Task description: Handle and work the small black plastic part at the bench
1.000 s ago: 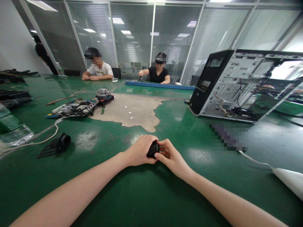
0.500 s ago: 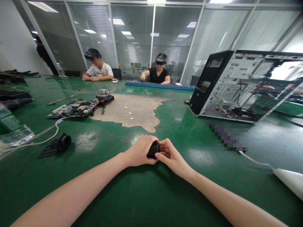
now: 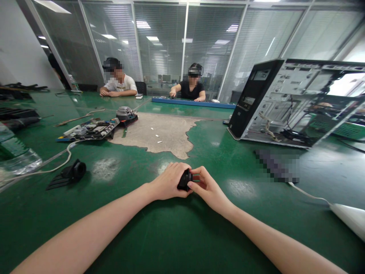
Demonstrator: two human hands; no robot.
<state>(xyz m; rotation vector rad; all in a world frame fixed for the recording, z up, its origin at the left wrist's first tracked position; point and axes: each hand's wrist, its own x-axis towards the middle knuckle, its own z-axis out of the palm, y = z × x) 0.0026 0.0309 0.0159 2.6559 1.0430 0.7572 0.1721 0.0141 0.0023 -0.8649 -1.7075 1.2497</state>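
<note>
My left hand [image 3: 169, 182] is curled around a small black part [image 3: 184, 180], pressing it near the green table [image 3: 182, 236]. My right hand [image 3: 205, 187] meets it from the right, thumb and fingers pinched on the same black part's end. Most of the part is hidden inside the two hands. Both forearms stretch from the bottom corners toward the middle of the table.
An open computer case [image 3: 296, 102] stands at the right. A circuit board [image 3: 88, 130] and a fan [image 3: 124, 113] lie at the left, with a black bracket [image 3: 70, 173] and white cable [image 3: 48, 163] nearer. A white device [image 3: 349, 217] sits at the right edge. Two people sit at the far side.
My right fingers have closed in a little tighter against the black part; the hands otherwise stay in the same spot.
</note>
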